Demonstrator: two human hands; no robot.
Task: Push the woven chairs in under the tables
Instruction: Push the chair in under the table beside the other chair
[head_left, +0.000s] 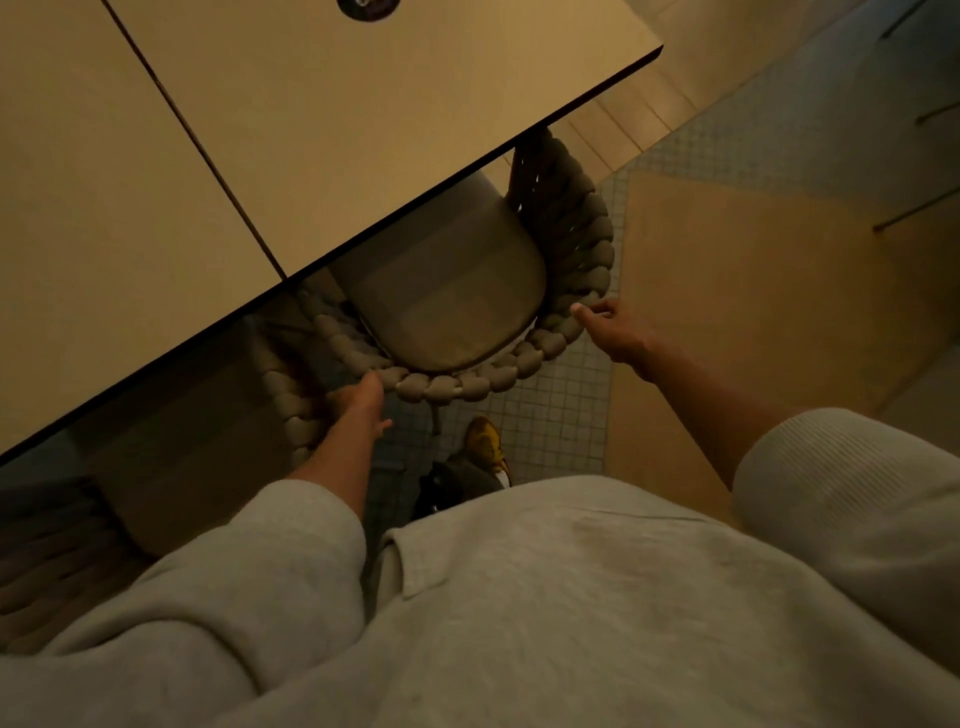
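A woven chair (524, 358) with a thick braided rim and a grey seat cushion (447, 291) stands partly under the beige table (322, 119); the table edge hides the front of its seat. My left hand (358, 405) grips the braided backrest rim at its lower left. My right hand (605, 325) holds the rim on the right side, thumb on top of the braid. A second woven chair (285, 395) sits left of it, mostly under the table and in shadow.
A second tabletop (78, 208) adjoins the first on the left. The floor has small mosaic tiles (561, 415) and a tan panel (753, 312) at right. My shoe (485, 441) is just behind the chair. Dark thin chair legs (914, 208) show at far right.
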